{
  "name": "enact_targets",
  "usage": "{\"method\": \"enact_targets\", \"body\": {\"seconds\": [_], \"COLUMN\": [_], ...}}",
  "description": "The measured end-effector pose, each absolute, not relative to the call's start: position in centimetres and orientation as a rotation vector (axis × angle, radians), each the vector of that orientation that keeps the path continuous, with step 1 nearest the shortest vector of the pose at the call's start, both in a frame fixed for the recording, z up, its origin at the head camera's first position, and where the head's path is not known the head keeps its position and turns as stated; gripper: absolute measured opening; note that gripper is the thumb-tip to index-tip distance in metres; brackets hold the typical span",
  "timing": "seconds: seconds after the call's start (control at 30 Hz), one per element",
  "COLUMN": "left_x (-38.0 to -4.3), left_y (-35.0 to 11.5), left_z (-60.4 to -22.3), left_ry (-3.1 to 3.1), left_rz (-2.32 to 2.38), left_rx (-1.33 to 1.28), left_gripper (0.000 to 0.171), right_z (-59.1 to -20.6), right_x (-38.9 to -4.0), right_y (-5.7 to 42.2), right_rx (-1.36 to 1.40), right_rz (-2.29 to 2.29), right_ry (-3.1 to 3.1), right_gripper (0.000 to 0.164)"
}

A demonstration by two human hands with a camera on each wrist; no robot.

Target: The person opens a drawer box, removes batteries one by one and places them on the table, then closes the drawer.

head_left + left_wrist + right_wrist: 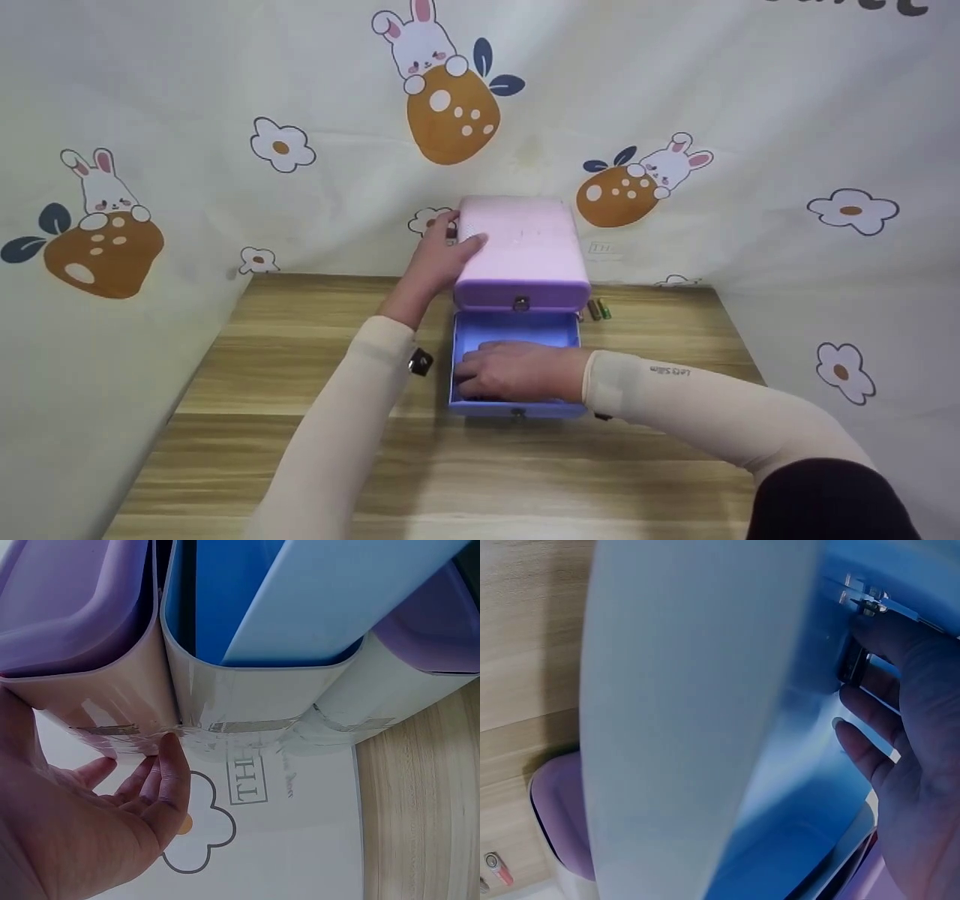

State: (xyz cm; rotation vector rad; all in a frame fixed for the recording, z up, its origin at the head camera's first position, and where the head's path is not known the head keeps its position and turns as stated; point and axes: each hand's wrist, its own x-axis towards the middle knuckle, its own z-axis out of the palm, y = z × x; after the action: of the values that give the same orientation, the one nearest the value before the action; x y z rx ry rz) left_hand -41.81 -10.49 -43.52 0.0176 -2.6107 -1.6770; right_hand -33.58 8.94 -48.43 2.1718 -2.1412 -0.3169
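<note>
A stacked drawer unit (517, 240) with a pink upper case stands at the table's back. My left hand (442, 255) rests on that case's left side, thumb over the top; in the left wrist view its loosely bent fingers (172, 772) lie by the side wall. Below, a blue drawer (517, 409) is pulled out. Inside it is my right hand (517, 371), seen from above with fingers pointing left. In the right wrist view, thumb and fingers pinch a small dark battery (853, 661), partly hidden. Metal latch parts (868, 600) show beside the thumb.
Several loose batteries (598, 309) lie on the wooden table (300, 420), right of the unit. A purple drawer front (521, 295) with a metal latch closes the top case. A patterned cloth (525, 150) hangs close behind and at both sides.
</note>
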Motion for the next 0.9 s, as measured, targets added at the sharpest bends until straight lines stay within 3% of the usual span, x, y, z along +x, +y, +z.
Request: {"method": "enact_targets", "body": {"seconds": [0.2,0.47,0.9], "left_x": [-41.9,-41.9,-41.6], "left_y": [-10.5,-10.5,-10.6], "left_z": [-43.6,-43.9,-43.6], "left_ry": [-2.615,-2.574,-2.588], "left_rz": [-1.682,-1.715,-1.737], "left_rx": [0.026,-0.032,0.001], "left_gripper": [0.086,0.085,0.084], "right_z": [-48.7,-48.9,-44.8], "right_x": [-33.9,-34.4,-34.5], "right_y": [8.7,9.4,11.6], "right_rx": [2.173,2.091,1.988], "right_rz": [-0.326,-0.340,-0.159], "right_ry": [-2.171,-2.293,-2.511], "right_gripper": [0.027,0.008,0.025]}}
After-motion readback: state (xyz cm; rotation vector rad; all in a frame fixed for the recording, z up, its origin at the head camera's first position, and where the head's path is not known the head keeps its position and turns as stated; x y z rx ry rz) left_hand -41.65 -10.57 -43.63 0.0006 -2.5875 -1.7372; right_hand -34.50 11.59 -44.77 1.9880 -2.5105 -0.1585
